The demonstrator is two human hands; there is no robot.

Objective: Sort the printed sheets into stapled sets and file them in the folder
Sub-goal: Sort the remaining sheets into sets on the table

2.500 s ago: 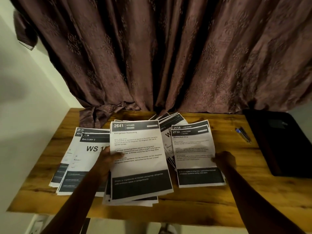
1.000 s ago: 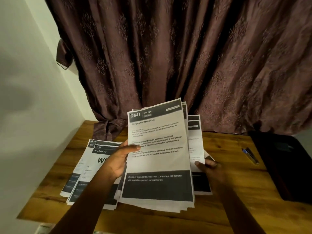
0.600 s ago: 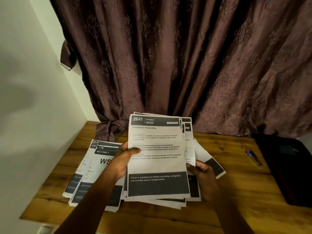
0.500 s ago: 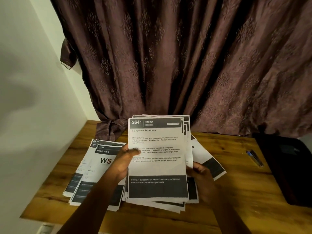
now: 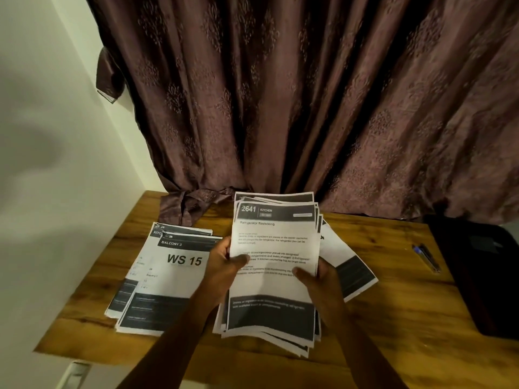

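Both hands hold up a stack of printed sheets (image 5: 273,242) over the wooden table (image 5: 393,318); its top page reads "2641 KITCHEN". My left hand (image 5: 224,265) grips the stack's left edge with the thumb on the front. At the right edge my right hand (image 5: 317,279) grips it the same way. A second pile of sheets (image 5: 165,276) headed "BALCONY 3, WS 15" lies flat on the table to the left. One more sheet (image 5: 345,268) lies on the table behind the held stack, to its right. A black folder (image 5: 477,270) lies shut at the table's right end.
A pen (image 5: 427,256) lies between the sheets and the folder. A brown curtain (image 5: 280,94) hangs behind the table, its hem bunched on the back left corner. A white wall stands to the left. The table's near edge runs just below the stacks.
The sheets spread on the table were gathered into one stack and lifted upright. My right hand slid from beneath the stack to its right edge, and the stack has squared up.
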